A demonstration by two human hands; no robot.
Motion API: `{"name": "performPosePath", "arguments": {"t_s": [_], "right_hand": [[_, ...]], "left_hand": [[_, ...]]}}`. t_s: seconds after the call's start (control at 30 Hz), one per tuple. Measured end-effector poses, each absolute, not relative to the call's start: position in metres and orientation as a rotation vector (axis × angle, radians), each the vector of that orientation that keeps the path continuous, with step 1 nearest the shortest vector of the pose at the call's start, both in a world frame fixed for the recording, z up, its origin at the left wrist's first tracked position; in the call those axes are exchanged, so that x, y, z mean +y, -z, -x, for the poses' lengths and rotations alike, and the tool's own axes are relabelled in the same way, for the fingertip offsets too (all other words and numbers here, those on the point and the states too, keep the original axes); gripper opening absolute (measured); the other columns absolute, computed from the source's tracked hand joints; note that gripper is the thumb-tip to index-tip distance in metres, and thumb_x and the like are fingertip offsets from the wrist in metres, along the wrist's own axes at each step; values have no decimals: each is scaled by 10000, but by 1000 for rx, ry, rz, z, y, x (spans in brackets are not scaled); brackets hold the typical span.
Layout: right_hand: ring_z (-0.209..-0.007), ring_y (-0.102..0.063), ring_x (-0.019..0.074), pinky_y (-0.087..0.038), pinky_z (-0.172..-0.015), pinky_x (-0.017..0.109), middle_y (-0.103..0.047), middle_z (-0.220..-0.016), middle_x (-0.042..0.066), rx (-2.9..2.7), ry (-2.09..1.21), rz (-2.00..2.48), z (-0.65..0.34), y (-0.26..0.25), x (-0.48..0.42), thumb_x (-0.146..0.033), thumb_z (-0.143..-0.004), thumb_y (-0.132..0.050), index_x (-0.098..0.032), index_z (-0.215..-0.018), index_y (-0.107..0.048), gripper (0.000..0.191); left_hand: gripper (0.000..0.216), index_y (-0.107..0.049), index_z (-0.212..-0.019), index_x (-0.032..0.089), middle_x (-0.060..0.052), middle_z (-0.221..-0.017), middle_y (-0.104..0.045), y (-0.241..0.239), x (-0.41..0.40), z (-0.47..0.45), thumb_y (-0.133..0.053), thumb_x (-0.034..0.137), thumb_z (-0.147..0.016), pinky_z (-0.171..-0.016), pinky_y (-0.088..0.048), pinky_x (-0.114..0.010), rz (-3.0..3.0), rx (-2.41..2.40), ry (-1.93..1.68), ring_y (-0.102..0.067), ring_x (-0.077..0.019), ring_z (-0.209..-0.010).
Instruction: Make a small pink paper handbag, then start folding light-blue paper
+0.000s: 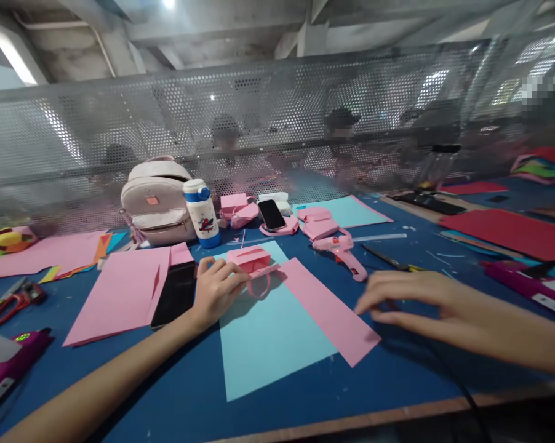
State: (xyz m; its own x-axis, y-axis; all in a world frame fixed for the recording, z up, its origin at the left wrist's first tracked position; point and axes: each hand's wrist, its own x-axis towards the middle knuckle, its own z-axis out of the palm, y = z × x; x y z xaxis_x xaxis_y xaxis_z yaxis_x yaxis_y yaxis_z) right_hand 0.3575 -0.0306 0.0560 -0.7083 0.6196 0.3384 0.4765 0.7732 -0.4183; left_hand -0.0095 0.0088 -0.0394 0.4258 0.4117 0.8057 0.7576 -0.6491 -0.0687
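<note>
L hand (218,286) is gripping the small pink box (252,258) at its near L side, fingertips closing on the paper; box is sitting over the far part of the blue sheet (268,344), tho I can't tell if it's touching. Pink strip (328,311) is lying along the sheet's R edge, near end poking out onto the desk (176,397). R hand (411,292) is hovering just R of the strip, fingers loosely curled, thumb apart, nothing b/w them AFAICS. Pink glue gun (344,251) is lying just beyond R hand. Black phone (172,298) is lying L of L hand, next to folded pink card (120,295). Further back, bottle (202,215) is standing upright beside the bag (155,194), w/ a 2nd phone (271,215) resting among pink pcs.
</note>
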Motion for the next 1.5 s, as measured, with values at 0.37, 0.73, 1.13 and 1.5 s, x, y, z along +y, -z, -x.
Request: {"name": "performPosePath", "arguments": {"t_s": [0.37, 0.73, 1.13, 1.5], "right_hand": [[-1022, -594, 233, -473, -886, 370, -698, -1083, 67, -2417, -458, 501, -237, 6, 57, -286, -915, -703, -204, -1115, -659, 221], [-809, -595, 169, -471, -726, 297, -709, -851, 28, -2169, -716, 457, -226, 35, 65, -236, -908, -713, -197, -888, -684, 53], [-722, -601, 153, -463, -679, 310, -707, -789, 30, -2106, -713, 293, -226, 44, 73, -227, -942, -667, -200, -901, -693, 56], [-693, -601, 147, -460, -677, 316, -695, -745, 5, -2055, -706, 330, -225, 40, 70, -127, -875, -683, -210, -839, -683, 90]], "left_hand": [[139, -708, -910, 258, 24, -821, -737, 37, 6, 9, -603, 212, -987, -810, -303, -386, 2238, -961, 960, -576, -150, -704], [149, -707, -911, 266, 32, -783, -705, 38, 9, 5, -593, 223, -996, -809, -277, -391, 2436, -1160, 1124, -542, -151, -697], [227, -702, -930, 277, 37, -767, -717, 37, 8, 6, -504, 263, -1040, -762, -268, -394, 2501, -1158, 1154, -513, -156, -657], [195, -701, -911, 277, 50, -767, -714, 37, 8, 7, -545, 257, -1026, -764, -273, -394, 2510, -1188, 1166, -527, -146, -655]]}}
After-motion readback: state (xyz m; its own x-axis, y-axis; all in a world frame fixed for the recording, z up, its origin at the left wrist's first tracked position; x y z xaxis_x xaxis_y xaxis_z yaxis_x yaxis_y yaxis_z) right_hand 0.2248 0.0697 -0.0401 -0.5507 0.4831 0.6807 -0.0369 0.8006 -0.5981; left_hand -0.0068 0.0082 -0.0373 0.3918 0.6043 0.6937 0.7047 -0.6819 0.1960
